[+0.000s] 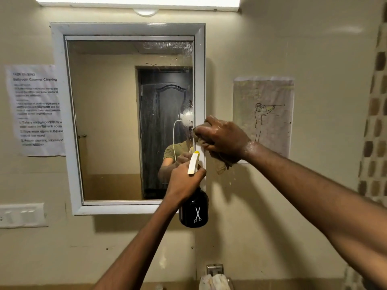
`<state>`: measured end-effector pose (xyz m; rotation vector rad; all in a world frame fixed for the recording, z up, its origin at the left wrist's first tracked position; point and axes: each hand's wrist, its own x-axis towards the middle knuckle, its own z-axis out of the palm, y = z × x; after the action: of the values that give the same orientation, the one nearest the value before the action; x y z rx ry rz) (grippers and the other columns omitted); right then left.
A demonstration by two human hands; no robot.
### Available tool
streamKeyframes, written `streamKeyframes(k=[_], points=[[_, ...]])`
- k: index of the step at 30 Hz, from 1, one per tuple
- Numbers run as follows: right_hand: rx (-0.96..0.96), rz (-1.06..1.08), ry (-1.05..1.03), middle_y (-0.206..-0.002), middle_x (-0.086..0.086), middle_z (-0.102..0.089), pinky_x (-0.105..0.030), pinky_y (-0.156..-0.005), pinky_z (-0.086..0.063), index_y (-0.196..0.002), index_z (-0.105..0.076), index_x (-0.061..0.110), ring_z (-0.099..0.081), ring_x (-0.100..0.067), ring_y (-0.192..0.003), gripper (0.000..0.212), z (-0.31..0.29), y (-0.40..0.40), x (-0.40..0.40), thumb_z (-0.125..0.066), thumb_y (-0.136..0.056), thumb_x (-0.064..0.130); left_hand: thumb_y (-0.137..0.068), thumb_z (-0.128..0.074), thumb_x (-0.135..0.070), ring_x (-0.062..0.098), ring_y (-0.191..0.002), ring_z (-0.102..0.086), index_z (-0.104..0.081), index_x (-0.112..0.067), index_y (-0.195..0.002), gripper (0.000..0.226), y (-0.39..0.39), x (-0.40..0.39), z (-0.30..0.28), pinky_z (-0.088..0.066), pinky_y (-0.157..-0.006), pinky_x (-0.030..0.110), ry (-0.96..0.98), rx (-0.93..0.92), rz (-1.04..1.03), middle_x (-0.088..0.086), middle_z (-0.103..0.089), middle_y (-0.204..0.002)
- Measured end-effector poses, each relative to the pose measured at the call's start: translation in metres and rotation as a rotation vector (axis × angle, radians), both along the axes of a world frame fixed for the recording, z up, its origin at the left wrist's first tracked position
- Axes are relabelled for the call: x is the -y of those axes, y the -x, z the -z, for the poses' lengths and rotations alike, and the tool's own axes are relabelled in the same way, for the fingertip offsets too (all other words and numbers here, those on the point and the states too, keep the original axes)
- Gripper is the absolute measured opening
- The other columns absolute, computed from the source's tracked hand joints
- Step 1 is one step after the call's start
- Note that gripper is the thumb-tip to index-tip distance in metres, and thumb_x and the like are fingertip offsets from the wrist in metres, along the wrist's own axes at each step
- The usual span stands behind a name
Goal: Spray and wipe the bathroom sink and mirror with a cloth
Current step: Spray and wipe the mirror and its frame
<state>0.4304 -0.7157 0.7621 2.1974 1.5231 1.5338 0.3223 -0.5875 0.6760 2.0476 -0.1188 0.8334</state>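
Observation:
A white-framed mirror hangs on the wall, with droplets and smears along its top right and right side. My left hand grips a black spray bottle with a white and yellow trigger head, its nozzle toward the mirror's lower right. My right hand is wet and clutches a brownish wet cloth, pressing it against the right edge of the mirror frame. The sink is out of view except for a tap top at the bottom.
A printed instruction sheet is taped left of the mirror and a paper with a drawn figure on the right. A switch plate sits lower left. A tube light runs above. Mosaic tiles line the far right.

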Motion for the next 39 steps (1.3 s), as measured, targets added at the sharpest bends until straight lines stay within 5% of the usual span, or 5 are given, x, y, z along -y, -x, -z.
streamKeyframes(k=[8,14,21,30,39], points=[[-0.157,0.034,-0.552,-0.105,-0.012,-0.054,-0.029,-0.066,-0.049,-0.115,-0.058,0.017,-0.059,-0.027,-0.08,0.035,-0.041,0.009,-0.033,-0.062,-0.08,0.021,-0.089,-0.058,-0.017,0.032,-0.077,-0.066,-0.062,-0.005,-0.081,0.016,-0.001,0.011,0.006,-0.054,-0.074,0.041,-0.008,-0.004,-0.033,0.013,-0.067,-0.078],[-0.184,-0.01,-0.384,-0.104,-0.015,-0.054,-0.041,-0.066,-0.057,-0.115,-0.058,0.014,-0.061,-0.03,-0.078,0.035,0.032,0.005,-0.022,-0.063,-0.081,0.02,-0.088,-0.06,-0.019,0.021,-0.067,-0.059,-0.065,-0.005,-0.084,0.016,0.002,0.004,0.02,-0.048,-0.062,0.027,-0.044,-0.046,-0.01,0.006,-0.062,-0.075],[-0.136,0.032,-0.424,-0.11,-0.014,-0.054,-0.025,-0.068,-0.039,-0.117,-0.057,0.015,-0.061,-0.029,-0.083,0.035,-0.021,0.014,-0.026,-0.062,-0.083,0.022,-0.091,-0.058,-0.017,0.017,-0.064,-0.055,-0.055,-0.019,-0.073,0.019,0.01,0.005,0.039,-0.051,-0.063,0.025,0.015,-0.037,0.0,-0.001,-0.057,-0.069],[-0.137,-0.024,0.03,-0.096,-0.009,-0.056,-0.029,-0.056,-0.055,-0.109,-0.061,0.017,-0.059,-0.019,-0.071,0.026,0.066,0.001,0.005,-0.063,-0.084,0.023,-0.076,-0.054,-0.034,0.037,-0.069,-0.062,-0.063,0.004,-0.08,0.039,0.006,-0.005,0.058,-0.051,-0.067,0.047,0.021,-0.031,-0.046,0.02,-0.067,-0.074],[-0.121,-0.025,-0.294,-0.101,-0.014,-0.056,-0.029,-0.063,-0.052,-0.115,-0.059,0.012,-0.061,-0.025,-0.074,0.032,0.014,0.007,-0.012,-0.064,-0.084,0.019,-0.088,-0.062,-0.017,0.033,-0.066,-0.063,-0.062,-0.002,-0.077,0.019,0.002,-0.002,0.074,-0.055,-0.068,0.046,-0.044,-0.042,-0.053,0.014,-0.064,-0.071]])
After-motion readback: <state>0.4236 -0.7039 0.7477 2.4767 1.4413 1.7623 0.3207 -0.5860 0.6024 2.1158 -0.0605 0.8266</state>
